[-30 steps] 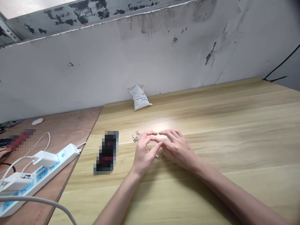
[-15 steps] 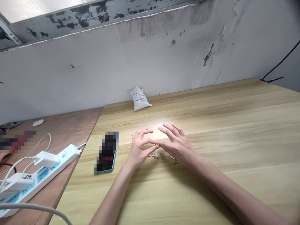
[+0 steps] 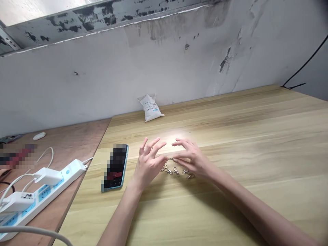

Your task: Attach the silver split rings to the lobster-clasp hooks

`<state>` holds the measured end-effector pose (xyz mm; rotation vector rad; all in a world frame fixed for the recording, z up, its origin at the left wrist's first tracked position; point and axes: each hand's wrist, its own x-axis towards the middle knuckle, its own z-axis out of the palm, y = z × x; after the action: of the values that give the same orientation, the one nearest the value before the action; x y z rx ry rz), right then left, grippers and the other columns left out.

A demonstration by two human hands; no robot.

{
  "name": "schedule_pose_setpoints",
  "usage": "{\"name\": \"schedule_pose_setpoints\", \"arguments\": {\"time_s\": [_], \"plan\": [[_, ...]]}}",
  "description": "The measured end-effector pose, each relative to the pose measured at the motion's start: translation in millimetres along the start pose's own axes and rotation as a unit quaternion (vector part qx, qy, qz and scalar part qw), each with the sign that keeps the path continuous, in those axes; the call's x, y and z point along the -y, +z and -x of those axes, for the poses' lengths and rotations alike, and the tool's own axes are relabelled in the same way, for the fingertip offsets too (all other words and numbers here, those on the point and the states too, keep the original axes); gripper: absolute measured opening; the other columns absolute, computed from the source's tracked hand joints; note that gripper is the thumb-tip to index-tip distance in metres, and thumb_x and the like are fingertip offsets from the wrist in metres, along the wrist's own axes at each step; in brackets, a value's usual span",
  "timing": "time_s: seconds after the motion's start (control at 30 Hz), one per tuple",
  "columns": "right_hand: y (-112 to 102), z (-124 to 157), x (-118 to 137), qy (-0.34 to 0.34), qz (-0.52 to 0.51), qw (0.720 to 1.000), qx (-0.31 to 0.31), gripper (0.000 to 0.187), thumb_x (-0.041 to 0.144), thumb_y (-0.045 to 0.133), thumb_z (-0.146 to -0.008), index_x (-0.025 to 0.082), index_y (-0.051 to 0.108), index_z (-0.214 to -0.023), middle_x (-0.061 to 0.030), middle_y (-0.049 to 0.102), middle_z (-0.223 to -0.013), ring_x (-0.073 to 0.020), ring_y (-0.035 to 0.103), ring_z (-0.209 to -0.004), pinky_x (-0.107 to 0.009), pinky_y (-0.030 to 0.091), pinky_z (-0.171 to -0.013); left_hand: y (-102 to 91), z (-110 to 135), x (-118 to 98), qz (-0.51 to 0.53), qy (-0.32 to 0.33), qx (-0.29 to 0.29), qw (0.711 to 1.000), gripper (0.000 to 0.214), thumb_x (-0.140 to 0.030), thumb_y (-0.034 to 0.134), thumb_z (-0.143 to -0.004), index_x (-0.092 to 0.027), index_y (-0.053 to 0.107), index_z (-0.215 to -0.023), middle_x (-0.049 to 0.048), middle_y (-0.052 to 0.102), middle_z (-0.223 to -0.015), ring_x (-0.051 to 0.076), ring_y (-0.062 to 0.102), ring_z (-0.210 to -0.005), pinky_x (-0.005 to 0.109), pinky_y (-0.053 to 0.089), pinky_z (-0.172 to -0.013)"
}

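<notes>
**Left hand:** the left hand (image 3: 148, 164) is held just above the bench, palm down. Fingers (image 3: 153, 145) are spread wide and curved, pretty relaxed looking, and the thumb is pointed in toward the other hand.

**Right hand:** the right hand (image 3: 192, 160) is held across from it, fingers (image 3: 185, 145) loosely fanned and bent. Its thumb side is brought up right next to the left thumb.

**Pinch:** a small clasp (image 3: 171, 158) is seen right at the fingertips between the hands. Whether it's actually pinched can't be told from this view, tbh.

**Clasps:** a loose row of silver swivel snap clasps (image 3: 176, 171) is laid out on the bench just under and in front of the right hand, about mid-bench. A few more bits of metal (image 3: 144, 149) are partly hidden by the left fingers.

**Bench:** a light wood-grain bench (image 3: 256, 143) is pushed against a scuffed white wall (image 3: 153, 68).

**Left edge:** a phone in a teal case (image 3: 114, 167) is lying by the left edge, screen blurred out.

**Far edge:** a white sachet (image 3: 150, 108) is propped against the wall.

**Off the left edge:** a white and blue power strip (image 3: 43, 194) with two white chargers (image 3: 48, 176) plugged in is sitting on a plywood table (image 3: 58, 143).
</notes>
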<state>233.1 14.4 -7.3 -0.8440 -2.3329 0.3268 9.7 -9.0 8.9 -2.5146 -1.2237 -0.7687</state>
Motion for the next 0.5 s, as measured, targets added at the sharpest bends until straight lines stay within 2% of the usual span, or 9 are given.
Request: {"name": "schedule_pose_setpoints", "arguments": {"time_s": [0.07, 0.13, 0.23, 0.37, 0.43, 0.5], "plan": [[-1, 0, 2, 0.020, -0.010, 1.000, -0.010, 0.018, 0.034, 0.057, -0.095, 0.027, 0.073, -0.098, -0.0111, 0.059, -0.125, -0.0291, 0.050, -0.123, -0.050, 0.042, -0.099, -2.6, 1, 6, -0.014, -0.033, -0.018, 0.999, 0.012, -0.021, 0.063, -0.089, -0.027, 0.070, -0.081, 0.0024, 0.065, -0.125, 0.027, 0.049, -0.131, 0.055, 0.028, -0.114], [0, 1, 2, 0.026, -0.004, 1.000, -0.002, 0.018, 0.034, 0.058, -0.094, 0.026, 0.072, -0.101, -0.0120, 0.060, -0.121, -0.0281, 0.053, -0.116, -0.049, 0.043, -0.096, -3.4, 4, 16, -0.011, -0.074, -0.012, 0.997, 0.011, -0.023, 0.062, -0.089, -0.027, 0.071, -0.083, 0.0044, 0.066, -0.123, 0.028, 0.049, -0.129, 0.056, 0.030, -0.112], [-1, 4, 1, 0.003, -0.007, 0.998, 0.066, 0.017, 0.021, 0.057, -0.093, 0.026, 0.071, -0.102, -0.0086, 0.063, -0.111, -0.0233, 0.056, -0.105, -0.044, 0.045, -0.093, -1.3, 10, 32, 0.014, -0.103, 0.031, 0.994, 0.013, -0.025, 0.061, -0.090, -0.026, 0.072, -0.083, 0.0054, 0.066, -0.119, 0.030, 0.049, -0.128, 0.055, 0.034, -0.108], [-3, 8, 3, -0.031, -0.020, 0.988, 0.149, 0.042, 0.005, 0.062, -0.081, 0.033, 0.068, -0.112, -0.0046, 0.061, -0.115, -0.0230, 0.052, -0.112, -0.042, 0.043, -0.097, 1.7, 16, 40, 0.029, -0.114, 0.076, 0.990, 0.013, -0.026, 0.059, -0.091, -0.026, 0.072, -0.092, 0.0066, 0.064, -0.121, 0.029, 0.049, -0.126, 0.054, 0.036, -0.105], [-3, 8, 4, -0.037, -0.025, 0.986, 0.158, 0.038, 0.009, 0.064, -0.082, 0.033, 0.069, -0.112, -0.0048, 0.059, -0.119, -0.0233, 0.051, -0.114, -0.042, 0.043, -0.098, 1.4, 16, 38, 0.040, -0.124, 0.086, 0.988, 0.017, -0.023, 0.057, -0.092, -0.026, 0.070, -0.103, 0.0081, 0.061, -0.126, 0.029, 0.048, -0.127, 0.052, 0.040, -0.102], [-2, 8, 3, -0.041, -0.027, 0.987, 0.153, 0.027, 0.017, 0.064, -0.087, 0.033, 0.071, -0.108, -0.0051, 0.059, -0.119, -0.0228, 0.051, -0.113, -0.041, 0.044, -0.096, 0.1, 14, 32, 0.063, -0.121, 0.091, 0.986, 0.021, -0.021, 0.055, -0.092, -0.026, 0.069, -0.108, 0.0087, 0.059, -0.128, 0.029, 0.047, -0.128, 0.051, 0.042, -0.100]]}}
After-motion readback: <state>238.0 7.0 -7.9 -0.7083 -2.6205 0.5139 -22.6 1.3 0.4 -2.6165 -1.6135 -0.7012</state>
